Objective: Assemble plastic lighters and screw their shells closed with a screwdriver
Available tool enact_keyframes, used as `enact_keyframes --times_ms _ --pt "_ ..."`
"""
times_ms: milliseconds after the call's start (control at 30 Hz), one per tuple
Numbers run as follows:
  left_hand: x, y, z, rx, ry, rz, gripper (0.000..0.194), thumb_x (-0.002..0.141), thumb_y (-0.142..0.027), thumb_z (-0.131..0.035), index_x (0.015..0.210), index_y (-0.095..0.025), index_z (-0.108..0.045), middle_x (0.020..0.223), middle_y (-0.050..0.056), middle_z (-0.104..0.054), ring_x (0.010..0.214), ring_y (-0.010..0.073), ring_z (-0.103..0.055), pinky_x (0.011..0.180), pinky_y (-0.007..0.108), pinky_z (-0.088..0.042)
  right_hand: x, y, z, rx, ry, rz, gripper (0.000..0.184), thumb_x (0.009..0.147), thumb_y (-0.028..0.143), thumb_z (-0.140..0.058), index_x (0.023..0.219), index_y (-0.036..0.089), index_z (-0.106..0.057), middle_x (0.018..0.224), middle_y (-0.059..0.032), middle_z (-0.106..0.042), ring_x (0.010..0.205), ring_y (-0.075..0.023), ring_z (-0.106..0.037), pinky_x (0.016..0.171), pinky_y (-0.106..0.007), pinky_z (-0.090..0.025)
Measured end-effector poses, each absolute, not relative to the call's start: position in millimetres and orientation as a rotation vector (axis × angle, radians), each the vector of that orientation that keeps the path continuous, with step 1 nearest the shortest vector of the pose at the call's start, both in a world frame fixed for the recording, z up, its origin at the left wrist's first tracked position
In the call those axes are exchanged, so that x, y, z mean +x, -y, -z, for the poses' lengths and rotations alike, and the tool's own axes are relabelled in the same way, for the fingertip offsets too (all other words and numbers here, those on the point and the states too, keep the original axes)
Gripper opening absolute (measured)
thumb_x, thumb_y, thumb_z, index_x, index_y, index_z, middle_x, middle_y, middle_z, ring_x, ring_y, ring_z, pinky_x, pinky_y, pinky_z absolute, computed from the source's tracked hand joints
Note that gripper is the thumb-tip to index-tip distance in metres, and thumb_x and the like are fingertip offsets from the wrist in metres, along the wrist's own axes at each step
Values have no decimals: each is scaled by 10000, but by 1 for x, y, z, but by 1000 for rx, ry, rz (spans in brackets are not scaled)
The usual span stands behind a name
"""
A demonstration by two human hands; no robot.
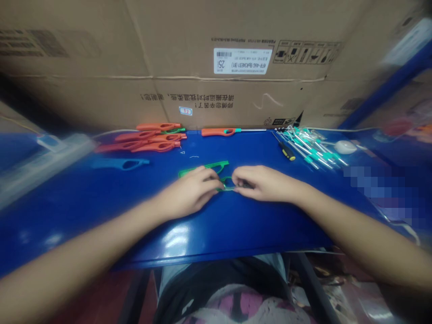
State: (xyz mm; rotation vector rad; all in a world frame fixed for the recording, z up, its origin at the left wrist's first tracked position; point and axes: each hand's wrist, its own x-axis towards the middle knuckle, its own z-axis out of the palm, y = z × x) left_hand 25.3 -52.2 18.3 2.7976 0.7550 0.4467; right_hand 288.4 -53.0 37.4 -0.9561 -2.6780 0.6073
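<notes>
In the middle of the blue table my left hand [197, 191] is closed around a green lighter casing [227, 183], hiding most of it. My right hand [258, 182] faces it from the right, thumb and fingers pinched together at the casing's front end. What sits between those fingers is too small and blurred to make out. Just behind the left hand lies another green casing piece [221, 165], its trigger opening to the right.
Several orange casings [158, 146] are piled back left, a blue casing [130, 164] before them. An orange lighter [218, 132] with a metal tube lies along the cardboard [189, 54]. Back right are a screwdriver [286, 152], metal tubes with green parts [312, 148] and a white rounded object [344, 147].
</notes>
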Motion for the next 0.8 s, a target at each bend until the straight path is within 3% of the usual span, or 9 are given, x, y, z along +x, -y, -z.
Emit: enact_keyframes --times_ms 167,400,600,800 --pt "25 51 -18 2789 -749 -460 260 1028 -241 -477 1171 -215 -693 1170 102 -637 1077 237 -567 941 400 -491 290 52 -36 -864 2733 -582 106 975 194 -544 968 189 -650 975 -49 -650 853 -166 -601 743 -277 -425" --pt "24 51 -19 2785 -768 -433 258 1027 -232 -477 1176 -222 -687 1173 96 -632 1080 232 -558 946 385 -481 288 54 -35 -898 2781 -441 160 1015 244 -503 1011 177 -647 977 -59 -655 817 -166 -605 705 -276 -425" --pt "23 49 -19 2802 -753 -426 260 1038 -245 -459 1175 -203 -676 1175 98 -634 1073 230 -560 935 378 -478 287 57 -31 -871 2922 -18 238 1052 267 -414 1012 167 -625 941 -56 -634 640 -131 -485 565 -278 -283" --pt "22 49 -20 2825 -771 -410 252 1038 -249 -469 1180 -225 -675 1163 84 -653 1070 229 -585 938 386 -456 284 61 -31 -844 3049 287 180 994 132 -431 1042 147 -604 918 -59 -615 538 -121 -348 526 -308 -177"
